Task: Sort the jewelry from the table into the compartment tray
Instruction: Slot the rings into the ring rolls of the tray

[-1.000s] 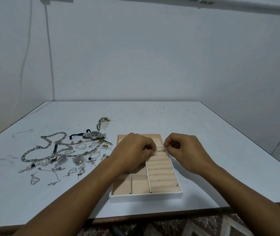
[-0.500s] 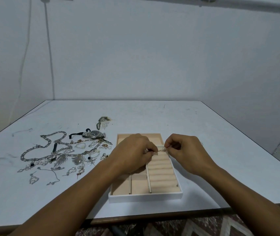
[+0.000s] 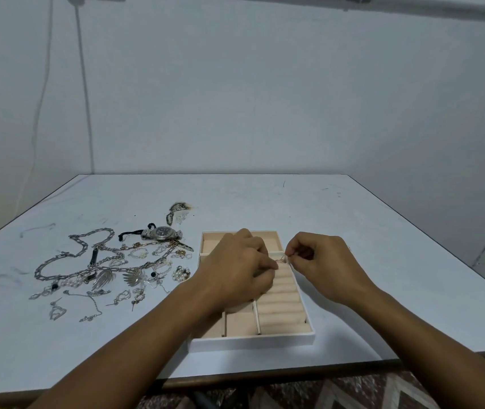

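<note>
Both hands are working at centre frame, over the compartment tray [image 3: 252,339], which is sitting on the pale surface [image 3: 389,278] in the lower middle. The left hand [image 3: 235,268] is lying knuckles-up across the tray's left compartments, its grip narrowed to a fingertip pinch on a small gold-toned piece [image 3: 281,261]. The right hand [image 3: 322,262] is curling in from the right, its grip also pinching the same piece from the other side. The piece is hanging between the two hands at the upper end of the tray's ribbed ring-roll column; its type is too small to tell, and I cannot tell whether it is touching the rolls. The remaining jewelry pile [image 3: 135,271] is lying on the surface at left of frame, well apart from the tray's contents: a heavy chain necklace [image 3: 58,261] is looping at the far left, and a wristwatch [image 3: 161,232] is lying at the pile's upper edge. Two cords [image 3: 85,98] are hanging down the wall at upper left.
</note>
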`<state>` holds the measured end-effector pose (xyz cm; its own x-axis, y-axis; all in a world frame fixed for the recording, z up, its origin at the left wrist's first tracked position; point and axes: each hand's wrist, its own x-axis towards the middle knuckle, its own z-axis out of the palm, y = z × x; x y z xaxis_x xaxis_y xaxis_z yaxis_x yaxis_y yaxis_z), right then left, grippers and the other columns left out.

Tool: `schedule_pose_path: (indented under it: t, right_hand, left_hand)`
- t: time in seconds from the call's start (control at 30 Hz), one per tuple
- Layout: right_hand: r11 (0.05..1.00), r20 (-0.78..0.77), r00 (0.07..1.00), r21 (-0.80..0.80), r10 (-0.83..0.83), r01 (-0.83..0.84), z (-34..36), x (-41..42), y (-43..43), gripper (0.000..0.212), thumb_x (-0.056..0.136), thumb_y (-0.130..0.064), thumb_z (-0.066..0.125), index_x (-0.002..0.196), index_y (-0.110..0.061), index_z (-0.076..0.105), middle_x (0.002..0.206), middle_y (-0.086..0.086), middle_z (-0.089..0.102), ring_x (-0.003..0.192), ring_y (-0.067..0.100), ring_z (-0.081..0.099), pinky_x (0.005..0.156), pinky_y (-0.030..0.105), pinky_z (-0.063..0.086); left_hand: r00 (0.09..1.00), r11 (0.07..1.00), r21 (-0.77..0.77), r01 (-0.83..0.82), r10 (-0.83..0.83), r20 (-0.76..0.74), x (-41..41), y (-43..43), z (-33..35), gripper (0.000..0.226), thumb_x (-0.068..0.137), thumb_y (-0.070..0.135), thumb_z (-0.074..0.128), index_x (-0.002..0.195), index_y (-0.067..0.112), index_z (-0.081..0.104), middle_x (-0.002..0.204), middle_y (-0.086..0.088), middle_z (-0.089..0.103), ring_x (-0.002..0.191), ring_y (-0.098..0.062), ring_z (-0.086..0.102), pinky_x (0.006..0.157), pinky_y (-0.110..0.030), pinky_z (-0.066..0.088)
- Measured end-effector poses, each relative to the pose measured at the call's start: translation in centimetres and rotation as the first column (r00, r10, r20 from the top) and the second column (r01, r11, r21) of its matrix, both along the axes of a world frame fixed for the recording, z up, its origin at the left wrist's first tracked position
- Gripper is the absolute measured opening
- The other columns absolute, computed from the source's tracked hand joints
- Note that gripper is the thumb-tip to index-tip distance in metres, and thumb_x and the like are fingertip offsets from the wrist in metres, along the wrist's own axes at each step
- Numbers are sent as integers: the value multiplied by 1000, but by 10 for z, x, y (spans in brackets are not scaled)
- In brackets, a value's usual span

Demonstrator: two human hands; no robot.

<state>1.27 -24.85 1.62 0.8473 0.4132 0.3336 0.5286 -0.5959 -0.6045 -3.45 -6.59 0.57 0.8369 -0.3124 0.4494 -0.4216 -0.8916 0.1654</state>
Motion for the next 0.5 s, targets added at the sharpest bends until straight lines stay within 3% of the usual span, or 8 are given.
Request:
schedule_pose_path:
  t: [0.17, 0.5]
  right_hand:
    - [1000, 1, 1000, 7, 2, -2, 0, 1, 1, 14, 84, -6, 66, 79, -18, 71, 71, -9, 68, 71, 5, 62, 64, 11, 47]
    - [1000, 1, 1000, -1, 11, -11, -2, 1, 2, 14, 84, -6, 66, 79, -18, 71, 72, -8, 68, 69, 5, 62, 64, 14, 48]
  left_hand:
    - [999, 995, 91, -32, 29, 35, -3, -2, 0, 36, 90, 49, 42, 99, 34, 74, 89, 12, 63, 99, -11, 44, 76, -29, 22]
    - [996, 996, 77, -54, 49, 69, -5, 1, -4, 39, 87, 51, 41, 96, 33, 75, 89, 12, 61, 98, -11, 44, 76, -28, 20]
